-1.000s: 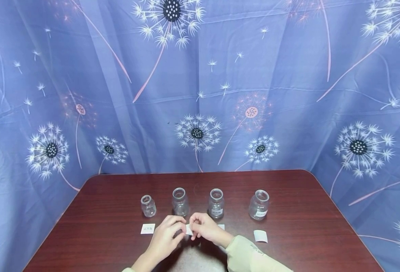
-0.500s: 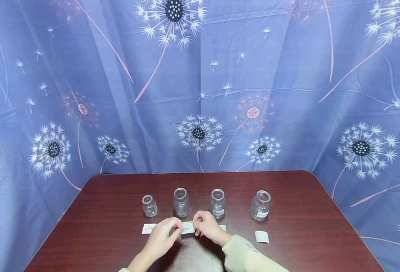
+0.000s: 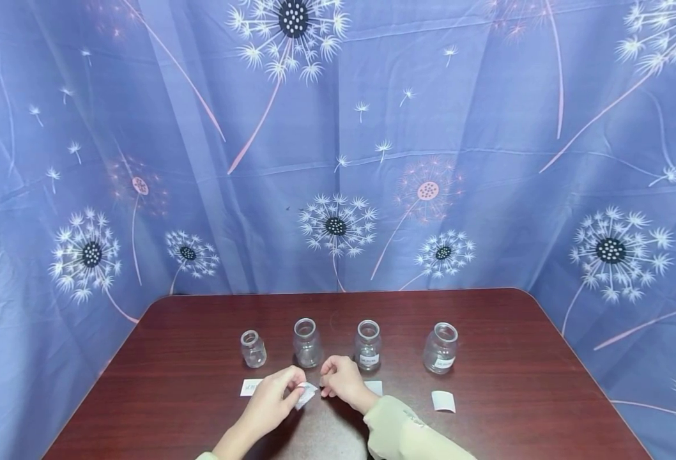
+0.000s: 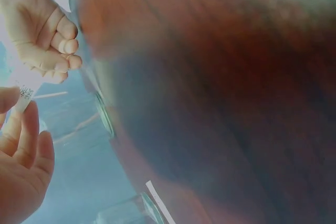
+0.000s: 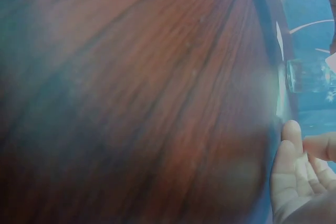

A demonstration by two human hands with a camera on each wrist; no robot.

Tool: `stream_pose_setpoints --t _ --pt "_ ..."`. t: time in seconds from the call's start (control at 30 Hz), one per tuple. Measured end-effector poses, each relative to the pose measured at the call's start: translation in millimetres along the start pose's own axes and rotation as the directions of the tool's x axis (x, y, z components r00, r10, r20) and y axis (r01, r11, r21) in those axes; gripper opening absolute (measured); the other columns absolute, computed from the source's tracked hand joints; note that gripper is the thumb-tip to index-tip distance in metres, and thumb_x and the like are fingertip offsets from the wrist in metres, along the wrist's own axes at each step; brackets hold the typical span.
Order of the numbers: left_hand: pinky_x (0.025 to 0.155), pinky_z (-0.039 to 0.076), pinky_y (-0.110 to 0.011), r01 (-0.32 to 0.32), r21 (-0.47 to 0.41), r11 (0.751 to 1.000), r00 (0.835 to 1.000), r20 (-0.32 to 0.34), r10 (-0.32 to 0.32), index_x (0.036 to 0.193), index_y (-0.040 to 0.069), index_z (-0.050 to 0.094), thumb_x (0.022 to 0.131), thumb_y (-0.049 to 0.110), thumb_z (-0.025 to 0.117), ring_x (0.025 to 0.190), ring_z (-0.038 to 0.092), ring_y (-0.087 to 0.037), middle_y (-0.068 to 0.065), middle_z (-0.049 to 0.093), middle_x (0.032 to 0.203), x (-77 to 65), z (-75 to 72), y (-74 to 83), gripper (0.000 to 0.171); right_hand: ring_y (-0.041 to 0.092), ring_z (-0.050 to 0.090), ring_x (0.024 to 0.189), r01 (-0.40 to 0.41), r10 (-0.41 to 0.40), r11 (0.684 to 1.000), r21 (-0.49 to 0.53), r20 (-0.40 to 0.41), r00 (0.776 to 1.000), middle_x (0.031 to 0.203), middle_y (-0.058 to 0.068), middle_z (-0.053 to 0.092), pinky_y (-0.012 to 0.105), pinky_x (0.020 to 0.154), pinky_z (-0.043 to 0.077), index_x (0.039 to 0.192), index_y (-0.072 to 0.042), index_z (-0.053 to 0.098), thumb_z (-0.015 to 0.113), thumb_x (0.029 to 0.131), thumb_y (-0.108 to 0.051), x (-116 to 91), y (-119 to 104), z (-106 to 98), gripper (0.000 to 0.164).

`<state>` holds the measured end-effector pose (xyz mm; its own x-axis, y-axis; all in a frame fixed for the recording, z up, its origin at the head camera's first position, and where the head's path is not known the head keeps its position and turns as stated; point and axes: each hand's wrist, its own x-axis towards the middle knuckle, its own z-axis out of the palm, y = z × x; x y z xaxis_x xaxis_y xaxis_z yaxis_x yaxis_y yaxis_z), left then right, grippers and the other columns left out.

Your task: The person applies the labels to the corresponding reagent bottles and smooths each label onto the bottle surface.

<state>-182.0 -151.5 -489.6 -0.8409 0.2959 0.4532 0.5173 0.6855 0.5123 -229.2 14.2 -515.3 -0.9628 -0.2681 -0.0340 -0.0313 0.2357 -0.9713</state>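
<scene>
In the head view my left hand [image 3: 273, 397] pinches a small white label [image 3: 306, 396], which is tilted and bent, between thumb and fingers. Dark print shows on this label [image 4: 25, 94] in the left wrist view. My right hand [image 3: 342, 383] is just right of it, fingers loosely curled, with nothing visible between them. Its thumb and fingertips [image 5: 292, 129] show at the right edge of the right wrist view. Behind the hands stands a clear glass jar [image 3: 307, 348] with no label visible on it.
A small glass jar [image 3: 253, 350] stands at left. Two labelled jars stand to the right, a middle one [image 3: 367, 338] and a rounder one [image 3: 439, 345]. A printed label [image 3: 250, 386] and white slips [image 3: 443, 401] lie on the brown table [image 3: 505, 383]. A blue curtain [image 3: 487, 243] hangs behind.
The label was stretched between both hands half a second ago; now only the left hand holds it, turned downward at an angle. The right hand has let go and shifted slightly left.
</scene>
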Motion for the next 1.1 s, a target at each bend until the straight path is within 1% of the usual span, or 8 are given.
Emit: stream_pose_setpoints --t 0.07,0.23,0.43,0.53,0.63,0.77,0.93,1.1 --pt "0.054 0.039 -0.014 -0.009 0.009 1.000 1.000 -0.009 0.009 0.077 0.020 0.052 0.069 0.007 0.069 0.062 0.046 0.006 0.016 0.053 0.068 -0.3 0.8 -1.2 0.022 0.009 0.054 0.042 0.012 -0.012 1.000 -0.022 -0.003 1.000 0.057 0.013 0.059 0.025 0.041 0.046 0.075 0.007 0.053 0.053 0.066 0.010 -0.7 0.7 -0.5 0.009" --pt "0.056 0.040 -0.014 -0.038 0.016 0.999 0.999 -0.010 0.038 0.078 0.020 0.054 0.069 0.005 0.069 0.063 0.046 0.006 0.016 0.053 0.069 0.0 2.4 -5.7 0.023 0.008 0.051 0.046 0.060 -0.058 0.996 -0.063 0.032 0.998 0.057 0.004 0.056 0.021 0.042 0.044 0.077 0.007 0.055 0.055 0.066 0.007 -3.7 -3.9 -6.2 0.012" --pt "0.057 0.042 -0.017 0.001 -0.018 1.000 0.996 0.088 0.000 0.081 0.017 0.055 0.072 0.002 0.066 0.064 0.050 0.003 0.010 0.057 0.071 2.9 -0.8 -5.6 0.020 0.007 0.052 0.054 0.164 -0.151 0.984 -0.063 0.166 0.974 0.066 0.006 0.059 0.020 0.049 0.043 0.083 0.004 0.059 0.060 0.070 -0.001 -7.5 -17.0 -13.2 0.014" --pt "0.057 0.043 -0.017 0.032 -0.021 0.999 0.990 0.140 -0.028 0.082 0.017 0.054 0.073 0.003 0.065 0.064 0.052 0.003 0.009 0.060 0.072 5.4 -2.7 -3.5 0.019 0.004 0.052 0.059 0.205 -0.185 0.975 -0.083 0.206 0.961 0.071 0.009 0.061 0.018 0.057 0.044 0.081 0.000 0.060 0.063 0.071 -0.003 -10.1 -22.1 -14.5 0.011" --pt "0.056 0.042 -0.017 0.058 -0.012 0.998 0.983 0.178 -0.055 0.082 0.018 0.054 0.074 0.006 0.065 0.064 0.052 0.002 0.008 0.061 0.073 8.2 -3.6 -1.2 0.018 0.002 0.051 0.061 0.241 -0.214 0.964 -0.113 0.209 0.954 0.072 0.009 0.063 0.017 0.060 0.043 0.079 -0.002 0.060 0.065 0.071 -0.005 -11.8 -23.9 -13.6 0.010" --pt "0.056 0.041 -0.017 0.062 0.000 0.998 0.977 0.204 -0.061 0.083 0.018 0.054 0.075 0.010 0.065 0.064 0.052 0.003 0.006 0.062 0.073 10.3 -2.8 0.4 0.015 0.002 0.048 0.058 0.266 -0.232 0.948 -0.174 0.193 0.953 0.065 0.006 0.060 0.017 0.056 0.041 0.073 -0.004 0.059 0.065 0.070 -0.006 -13.3 -23.0 -10.4 0.007" --pt "0.057 0.043 -0.018 0.064 0.009 0.998 0.981 0.184 -0.065 0.084 0.016 0.055 0.074 0.008 0.065 0.065 0.053 0.001 0.006 0.062 0.075 9.4 -0.2 0.0 0.017 0.001 0.046 0.054 0.275 -0.234 0.927 -0.255 0.179 0.956 0.059 0.001 0.056 0.015 0.054 0.039 0.068 -0.006 0.057 0.063 0.070 -0.005 -15.2 -20.6 -7.6 0.007" --pt "0.062 0.046 -0.021 0.078 -0.017 0.997 0.990 0.121 -0.075 0.090 0.012 0.056 0.071 0.005 0.067 0.071 0.059 -0.006 0.001 0.064 0.084 6.8 1.5 -1.2 0.023 -0.001 0.045 0.049 0.251 -0.221 0.941 -0.227 0.149 0.964 0.059 0.008 0.057 0.013 0.049 0.038 0.069 -0.002 0.057 0.062 0.071 -0.001 -17.3 -20.4 -6.1 0.006"
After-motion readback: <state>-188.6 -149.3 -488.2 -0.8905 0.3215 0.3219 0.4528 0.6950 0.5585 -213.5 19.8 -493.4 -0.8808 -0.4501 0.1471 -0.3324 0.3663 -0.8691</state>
